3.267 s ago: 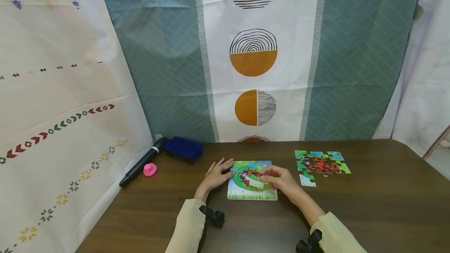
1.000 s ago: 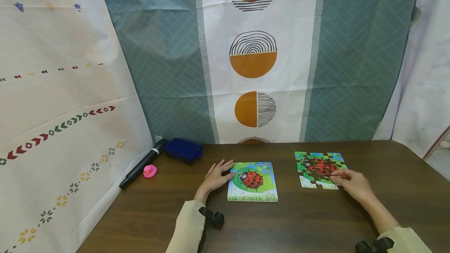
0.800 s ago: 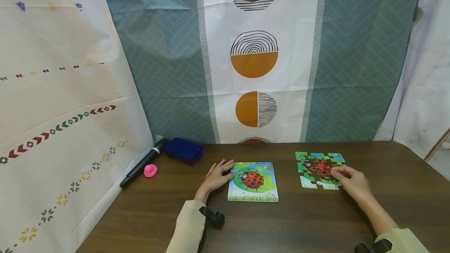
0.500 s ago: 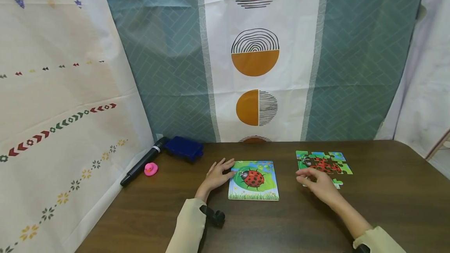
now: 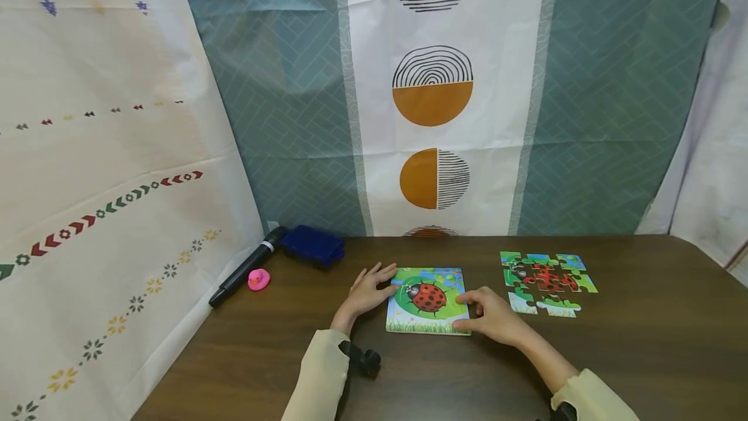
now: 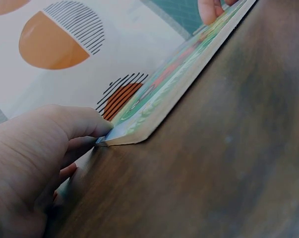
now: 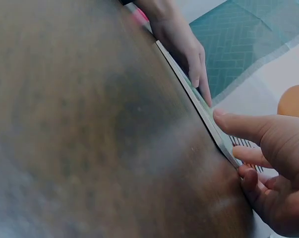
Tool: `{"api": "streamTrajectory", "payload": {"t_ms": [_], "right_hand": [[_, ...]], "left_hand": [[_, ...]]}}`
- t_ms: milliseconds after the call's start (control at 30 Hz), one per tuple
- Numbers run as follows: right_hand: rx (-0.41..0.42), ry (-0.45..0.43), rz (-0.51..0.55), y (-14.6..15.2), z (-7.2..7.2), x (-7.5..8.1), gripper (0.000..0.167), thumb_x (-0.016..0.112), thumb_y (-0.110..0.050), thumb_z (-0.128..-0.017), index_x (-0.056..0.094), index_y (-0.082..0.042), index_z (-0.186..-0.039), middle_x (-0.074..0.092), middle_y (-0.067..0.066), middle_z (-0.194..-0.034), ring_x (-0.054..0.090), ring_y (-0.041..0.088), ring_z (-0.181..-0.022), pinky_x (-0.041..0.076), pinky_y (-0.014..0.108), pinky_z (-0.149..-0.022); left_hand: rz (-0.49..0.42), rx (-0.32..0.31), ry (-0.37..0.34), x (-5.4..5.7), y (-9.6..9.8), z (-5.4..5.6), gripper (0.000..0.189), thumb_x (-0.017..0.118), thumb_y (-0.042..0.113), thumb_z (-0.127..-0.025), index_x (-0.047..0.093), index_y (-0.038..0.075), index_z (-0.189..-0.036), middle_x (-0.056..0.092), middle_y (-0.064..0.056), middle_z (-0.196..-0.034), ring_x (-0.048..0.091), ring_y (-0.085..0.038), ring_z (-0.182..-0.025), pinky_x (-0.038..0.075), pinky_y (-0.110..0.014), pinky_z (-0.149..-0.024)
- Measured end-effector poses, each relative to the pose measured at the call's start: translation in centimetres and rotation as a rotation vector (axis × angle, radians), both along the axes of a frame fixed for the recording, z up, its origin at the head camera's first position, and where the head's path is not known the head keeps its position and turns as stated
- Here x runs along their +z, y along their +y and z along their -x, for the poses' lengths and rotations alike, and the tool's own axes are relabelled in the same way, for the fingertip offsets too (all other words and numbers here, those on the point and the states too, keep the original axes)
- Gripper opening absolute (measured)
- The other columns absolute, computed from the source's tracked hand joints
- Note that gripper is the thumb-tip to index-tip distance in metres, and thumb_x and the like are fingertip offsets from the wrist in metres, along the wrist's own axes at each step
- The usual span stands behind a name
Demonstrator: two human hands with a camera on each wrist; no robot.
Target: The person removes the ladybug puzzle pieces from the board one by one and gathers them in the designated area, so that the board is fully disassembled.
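Note:
A square ladybug puzzle board (image 5: 444, 277) lies flat in mid-table, its whole ladybug picture showing in the head view. My left hand (image 5: 366, 292) rests at its left edge, the fingers fairly straight and the thumb lying over the board's corner in the left wrist view. At the right edge is my right hand (image 5: 491, 317), thumb and forefinger spread over the board's surface near the lower corner; in the right wrist view its other fingers bend beside the edge. To the right, several loose puzzle pieces (image 5: 522, 303) are laid out in a square, showing a second ladybug with gaps between pieces.
A large black marker (image 5: 242, 271) slants along the table's left edge, next to a small pink toy duck (image 5: 259, 279). Beyond it sits a dark blue object (image 5: 312, 245). Patterned cloths (image 5: 304, 115) hang behind the brown table (image 5: 421, 375).
My right hand brought a piece from the board to the loose pieces' lower row, touched along that row, then returned left to the board's right edge. The left hand stayed put.

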State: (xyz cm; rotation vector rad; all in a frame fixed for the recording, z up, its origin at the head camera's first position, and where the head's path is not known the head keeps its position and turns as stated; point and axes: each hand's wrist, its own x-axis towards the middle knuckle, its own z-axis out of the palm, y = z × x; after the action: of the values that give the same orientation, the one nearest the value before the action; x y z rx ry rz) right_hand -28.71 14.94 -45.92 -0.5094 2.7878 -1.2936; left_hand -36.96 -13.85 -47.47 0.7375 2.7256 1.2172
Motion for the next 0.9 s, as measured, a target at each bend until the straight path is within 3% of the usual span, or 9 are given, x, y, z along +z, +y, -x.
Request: {"api": "streamTrajectory", "payload": {"t_ms": [367, 633, 767, 900], "right_hand": [[-0.001, -0.009, -0.02, -0.12, -0.28, -0.07, 0.041, 0.082, -0.028, -0.078, 0.069, -0.007, -0.111, 0.045, 0.007, -0.095, 0.036, 0.017, -0.079, 0.03, 0.028, -0.062], [-0.031, 0.009, -0.011, -0.07, -0.17, -0.4, 0.042, 0.082, -0.025, -0.078, 0.065, -0.007, -0.112, 0.049, 0.009, -0.103, 0.038, 0.017, -0.08, 0.033, 0.026, -0.063], [-0.022, 0.029, 0.025, -0.01, 0.02, -0.67, 0.045, 0.082, -0.024, -0.078, 0.06, -0.006, -0.113, 0.057, 0.009, -0.107, 0.042, 0.012, -0.076, 0.036, 0.023, -0.061], [-0.025, -0.001, 0.104, -0.06, 0.15, -0.8, 0.04, 0.079, -0.02, -0.081, 0.058, -0.005, -0.112, 0.06, 0.008, -0.101, 0.044, 0.009, -0.071, 0.038, 0.023, -0.058]], "left_hand": [[0.019, 0.015, 0.002, 0.07, 0.06, -0.01, 0.052, 0.058, 0.024, -0.097, 0.047, 0.007, -0.145, 0.04, -0.005, -0.156, 0.02, -0.033, -0.151, 0.002, -0.058, -0.123], [-0.002, 0.021, 0.001, -0.01, 0.24, 0.09, 0.053, 0.058, 0.025, -0.097, 0.047, 0.007, -0.145, 0.041, -0.004, -0.156, 0.02, -0.031, -0.152, 0.002, -0.057, -0.124], [-0.006, 0.02, -0.002, -0.05, 0.26, 0.07, 0.052, 0.058, 0.024, -0.097, 0.047, 0.007, -0.145, 0.041, -0.005, -0.156, 0.02, -0.032, -0.152, 0.002, -0.058, -0.123], [-0.008, 0.023, -0.002, 0.0, 0.25, 0.05, 0.053, 0.058, 0.024, -0.097, 0.047, 0.006, -0.145, 0.04, -0.005, -0.156, 0.02, -0.032, -0.152, 0.002, -0.058, -0.123]]}}
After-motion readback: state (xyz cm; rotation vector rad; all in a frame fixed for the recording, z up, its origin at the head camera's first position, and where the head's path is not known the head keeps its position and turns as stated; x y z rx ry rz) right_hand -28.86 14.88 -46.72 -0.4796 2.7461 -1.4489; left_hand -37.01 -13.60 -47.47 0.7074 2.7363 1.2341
